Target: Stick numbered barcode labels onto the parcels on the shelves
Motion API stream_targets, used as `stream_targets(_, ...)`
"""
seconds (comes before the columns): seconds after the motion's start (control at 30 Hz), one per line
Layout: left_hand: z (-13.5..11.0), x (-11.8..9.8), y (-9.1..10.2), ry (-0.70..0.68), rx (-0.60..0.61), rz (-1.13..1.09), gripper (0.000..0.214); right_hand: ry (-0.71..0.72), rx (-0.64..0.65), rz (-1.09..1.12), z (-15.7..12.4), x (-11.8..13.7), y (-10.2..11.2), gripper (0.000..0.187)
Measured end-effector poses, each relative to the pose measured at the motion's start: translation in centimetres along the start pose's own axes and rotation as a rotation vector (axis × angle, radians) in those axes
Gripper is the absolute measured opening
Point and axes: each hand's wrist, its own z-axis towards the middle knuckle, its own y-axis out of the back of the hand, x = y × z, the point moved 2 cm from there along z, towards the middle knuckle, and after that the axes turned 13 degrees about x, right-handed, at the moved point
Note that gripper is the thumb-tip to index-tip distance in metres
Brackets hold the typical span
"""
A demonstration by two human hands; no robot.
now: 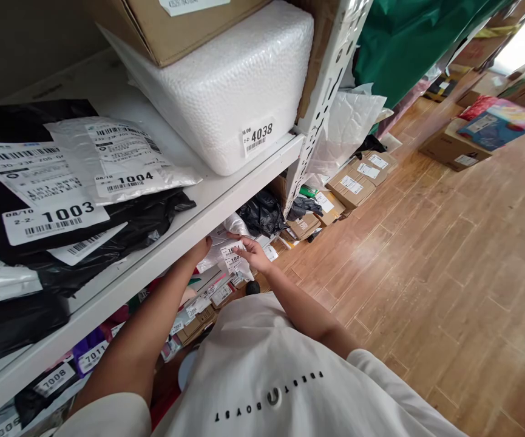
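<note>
My right hand (254,255) is closed, its thumb and fingers pinching a sheet of white number labels (232,257) printed with barcodes. Just left of it, my left hand (201,250) is partly covered by the shelf's front edge. Its visible fingers look curled against a clear-and-white plastic parcel (212,258); what they grip is hidden. Beyond the hands lies a black plastic bag (262,213) on the lower shelf. Small dark round object (252,287) shows just below the label sheet.
A white metal shelf (153,243) crosses above my arms. On it sit a foam-wrapped box (235,85) labelled 4038, a cardboard box (184,24), and bagged parcels (125,158) marked 1003 and 1004. A slotted upright post (323,103) stands ahead. Cartons (453,145) rest on the wooden floor (426,273).
</note>
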Motion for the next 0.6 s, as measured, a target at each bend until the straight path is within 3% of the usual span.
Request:
stream_targets(0.23, -0.1, -0.5, 0.2, -0.031, 0.056, -0.108, 0.039, -0.123, -0.054, 0.114, 0.4, -1.3, -0.3, 0.036)
stream_targets(0.43, -1.0, -0.7, 0.4, -0.279, 0.278, -0.277, 0.021, -0.205, -0.040, 0.170, 0.6, -1.4, -0.7, 0.040)
stream_targets(0.6, -2.2, 0.3, 0.9, -0.354, 0.321, -0.439, 0.032, -0.237, -0.040, 0.169, 0.4, -2.3, -0.6, 0.039)
